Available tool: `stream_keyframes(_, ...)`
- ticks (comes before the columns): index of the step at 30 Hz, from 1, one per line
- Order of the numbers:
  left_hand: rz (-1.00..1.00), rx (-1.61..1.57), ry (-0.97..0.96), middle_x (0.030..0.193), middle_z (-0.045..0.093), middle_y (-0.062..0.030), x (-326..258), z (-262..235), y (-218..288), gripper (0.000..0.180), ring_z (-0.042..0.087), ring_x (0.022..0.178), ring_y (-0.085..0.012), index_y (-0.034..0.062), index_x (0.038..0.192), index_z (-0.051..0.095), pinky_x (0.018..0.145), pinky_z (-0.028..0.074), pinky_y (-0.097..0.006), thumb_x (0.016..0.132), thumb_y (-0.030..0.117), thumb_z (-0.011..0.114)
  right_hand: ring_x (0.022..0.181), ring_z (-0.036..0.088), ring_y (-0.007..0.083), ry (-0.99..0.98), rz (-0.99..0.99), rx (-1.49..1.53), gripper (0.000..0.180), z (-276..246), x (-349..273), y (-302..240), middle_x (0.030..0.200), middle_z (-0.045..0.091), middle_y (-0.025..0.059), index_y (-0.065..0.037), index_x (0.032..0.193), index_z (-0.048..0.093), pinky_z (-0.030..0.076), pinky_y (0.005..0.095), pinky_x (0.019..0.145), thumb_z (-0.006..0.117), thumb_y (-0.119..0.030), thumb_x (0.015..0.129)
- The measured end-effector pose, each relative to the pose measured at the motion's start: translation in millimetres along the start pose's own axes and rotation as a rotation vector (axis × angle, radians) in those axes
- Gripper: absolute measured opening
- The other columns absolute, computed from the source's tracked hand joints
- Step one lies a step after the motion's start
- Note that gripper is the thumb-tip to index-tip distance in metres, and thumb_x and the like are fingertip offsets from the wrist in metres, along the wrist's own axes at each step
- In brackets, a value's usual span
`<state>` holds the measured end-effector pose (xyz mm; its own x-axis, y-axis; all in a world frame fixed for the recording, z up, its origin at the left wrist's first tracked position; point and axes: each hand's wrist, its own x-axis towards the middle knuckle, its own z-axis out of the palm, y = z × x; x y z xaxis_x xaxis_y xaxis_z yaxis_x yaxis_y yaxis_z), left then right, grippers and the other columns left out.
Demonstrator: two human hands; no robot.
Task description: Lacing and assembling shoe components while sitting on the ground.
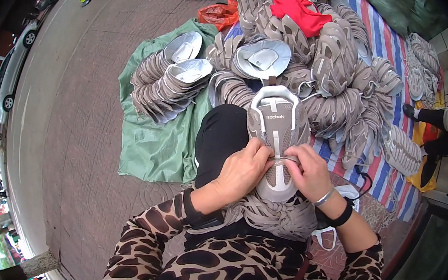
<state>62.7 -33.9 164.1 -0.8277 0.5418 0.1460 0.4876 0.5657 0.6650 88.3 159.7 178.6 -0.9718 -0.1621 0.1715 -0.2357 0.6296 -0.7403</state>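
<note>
Your left hand (244,169) and right hand (310,173) sat close together, thumbs and fingertips pinched on what looked like a thin lace (278,159) across the throat of the upper (278,127). It lay above your lap, toe towards you and collar (278,92) pointing away. No sole showed, so it was probably light and inclined to flex or twist when pulled from one side. Its mesh seemed soft and likely to give, the toe (278,190) firmer, the collar padded; nothing about it looked brittle. The best hold seemed to be along the firmer edges of the throat, away from the loose mesh, while the lace, narrow and limp, called for a tight pinch. Just below the toe, a tangled bundle (278,218) of laces rested on your lap, with your black-clad knee (221,142) beside the upper. Farther out, nested stacks (155,85) of similar uppers lay on a green sheet (150,156) to your left, and a large heap (335,64) ahead, topped by a red cloth (303,16), covered much of a striped sheet (406,197).
</note>
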Motion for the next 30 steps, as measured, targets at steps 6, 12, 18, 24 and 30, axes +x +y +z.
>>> stream_keyframes(6, -0.035, -0.058, -0.013, 0.093, 0.051, -0.0115, 2, 8, -5, 0.021, 0.061, 0.075, -0.0306, 0.0058, 0.097, 0.055, 0.062, 0.052, -0.039, 0.082, 0.011, 0.067, 0.075, 0.059, 0.0293, -0.004, -0.025, -0.032, 0.009, 6, -1, 0, 0.082, 0.054, 0.0106, -0.005, 0.088, 0.06, 0.047, 0.0367, 0.064, 0.064, -0.007, 0.081)
stream_keyframes(12, -0.074, -0.248, -0.03, 0.089, 0.051, -0.012, 10, 1, -18, 0.014, 0.059, 0.074, -0.0308, 0.0036, 0.089, 0.055, 0.062, 0.049, -0.039, 0.082, 0.009, 0.066, 0.071, 0.058, 0.0276, -0.12, 0.025, -0.038, 0.01, 6, 15, -1, 0.079, 0.054, 0.0091, -0.005, 0.087, 0.058, 0.046, 0.0355, 0.061, 0.065, -0.008, 0.079)
stream_keyframes(18, -0.042, -0.088, -0.063, 0.088, 0.049, -0.0133, -5, -40, -9, 0.013, 0.055, 0.072, -0.033, 0.0043, 0.09, 0.051, 0.063, 0.046, -0.04, 0.083, 0.005, 0.063, 0.068, 0.053, 0.0199, -0.179, -0.007, -0.091, 0.007, -52, 8, 34, 0.073, 0.051, 0.0049, -0.002, 0.082, 0.06, 0.042, 0.0304, 0.063, 0.064, -0.008, 0.079)
stream_keyframes(24, -0.253, -0.645, -0.157, 0.11, 0.057, -0.0172, -38, -97, -31, 0.008, 0.065, 0.089, -0.0287, 0.0072, 0.097, 0.043, 0.07, 0.054, -0.034, 0.096, 0.011, 0.051, 0.083, 0.059, 0.0242, -0.055, 0.288, -0.628, 0.008, -114, -44, 61, 0.094, 0.061, 0.0098, -0.004, 0.087, 0.064, 0.045, 0.033, 0.074, 0.062, -0.011, 0.083)
stream_keyframes(30, -0.281, -1.637, -0.126, 0.095, 0.058, -0.0131, -22, -51, -5, 0.016, 0.064, 0.08, -0.0251, 0.0092, 0.104, 0.041, 0.066, 0.053, -0.03, 0.097, 0.018, 0.052, 0.092, 0.058, 0.0223, 0.718, 0.586, 1.47, 0.018, -77, -54, 87, 0.104, 0.061, 0.0139, 0.001, 0.108, 0.057, 0.046, 0.0373, 0.091, 0.053, -0.008, 0.094)
